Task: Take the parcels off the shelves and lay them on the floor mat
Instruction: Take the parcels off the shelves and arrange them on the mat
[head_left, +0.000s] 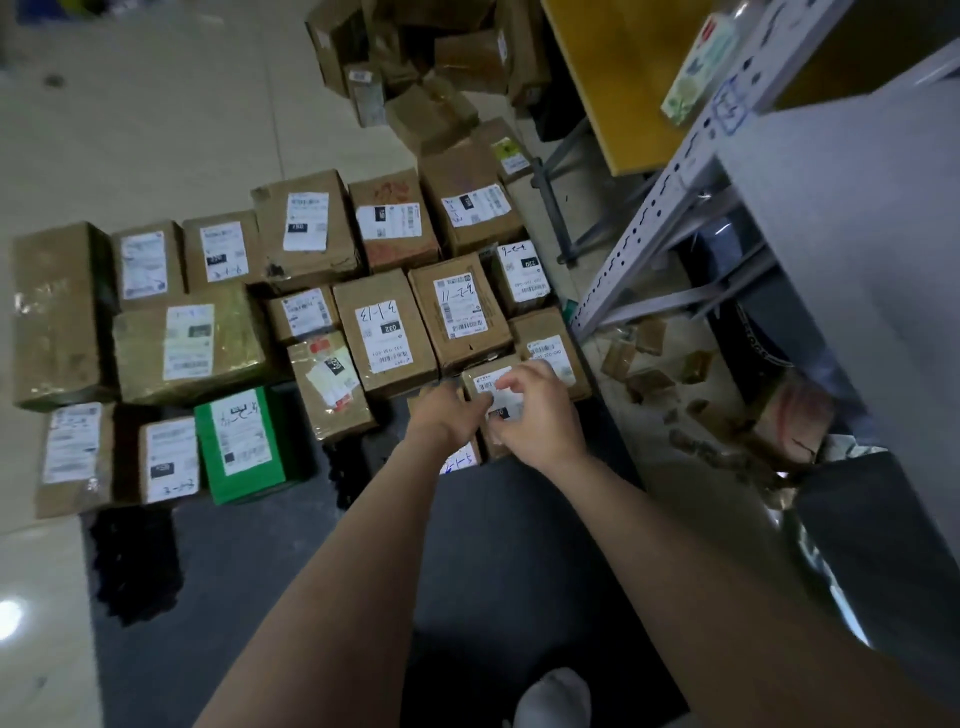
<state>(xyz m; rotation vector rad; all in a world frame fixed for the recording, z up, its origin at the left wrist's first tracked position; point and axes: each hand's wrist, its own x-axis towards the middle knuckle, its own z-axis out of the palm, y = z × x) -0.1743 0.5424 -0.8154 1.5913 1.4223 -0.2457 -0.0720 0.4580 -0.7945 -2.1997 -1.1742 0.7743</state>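
I read left hand (448, 417) and right hand (537, 418) both curled onto the small labelled carton (491, 381), well right of the green box (241, 444), over the floor mat (291, 561). Risk: it lands on the half-covered parcel (460, 464) underneath and tips. The hands hide its underside; I cannot tell if it's down.

A yellow tabletop (623, 78) stands over pale floor tiles (156, 119), with brown scraps (696, 366) scattered nearby.
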